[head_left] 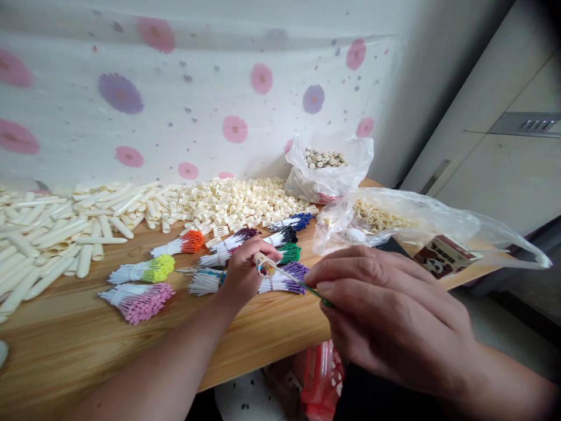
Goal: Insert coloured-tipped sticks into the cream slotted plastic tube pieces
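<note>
My left hand [241, 275] is closed round a cream pen barrel [265, 266], its open end tilted toward me; small coloured bits show inside. Between the thumb and fingers of my right hand [390, 304] is a thin pen refill [300, 282] with a green end, its other end reaching the barrel's mouth. Banded refill bundles lie beneath and around my left hand: purple [289, 278], green [290, 253], black [283, 236], dark red [232, 241] and blue [294, 222]. Further left are orange [182, 242], yellow [146, 269] and pink [140, 301] bundles.
Long cream barrels [56, 234] are heaped at the left of the wooden table [79, 339]. Short slotted cream parts [245, 202] form a pile at the back. Two plastic bags of small parts [328, 175] and pale pieces [381, 216] stand right, near a brown box [442, 257].
</note>
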Motion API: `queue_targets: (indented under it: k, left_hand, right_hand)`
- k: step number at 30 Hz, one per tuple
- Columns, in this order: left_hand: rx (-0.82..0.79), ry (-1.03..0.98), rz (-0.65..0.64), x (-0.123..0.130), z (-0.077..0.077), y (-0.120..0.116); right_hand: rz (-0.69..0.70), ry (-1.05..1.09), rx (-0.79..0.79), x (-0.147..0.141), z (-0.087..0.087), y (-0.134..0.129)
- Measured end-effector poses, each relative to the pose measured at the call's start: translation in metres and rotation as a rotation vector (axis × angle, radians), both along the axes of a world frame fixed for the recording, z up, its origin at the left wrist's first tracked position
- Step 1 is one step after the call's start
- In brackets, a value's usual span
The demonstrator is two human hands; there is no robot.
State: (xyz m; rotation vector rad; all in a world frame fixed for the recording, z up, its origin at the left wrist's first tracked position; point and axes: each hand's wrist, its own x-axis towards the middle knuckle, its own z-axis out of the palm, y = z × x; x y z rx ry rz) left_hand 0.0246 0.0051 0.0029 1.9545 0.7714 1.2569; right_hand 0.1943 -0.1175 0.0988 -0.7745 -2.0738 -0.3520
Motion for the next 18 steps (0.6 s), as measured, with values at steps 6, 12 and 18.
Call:
queue_targets:
  k: [6,12,18]
  left_hand:
    - [0.012,-0.016,-0.048,0.001,0.002,-0.002]
    - [0.062,-0.013,-0.002,0.0,-0.002,0.002]
    - [0.078,0.057,-0.013,-0.003,-0.007,0.007]
  right_hand:
    - [0.041,0.028,0.036,-0.009,-0.01,0.017]
    - [0.001,0.04,-0.058,-0.014,-0.026,0.034]
    - [-0.083,0.277,-0.15,-0.007,-0.029,0.04]
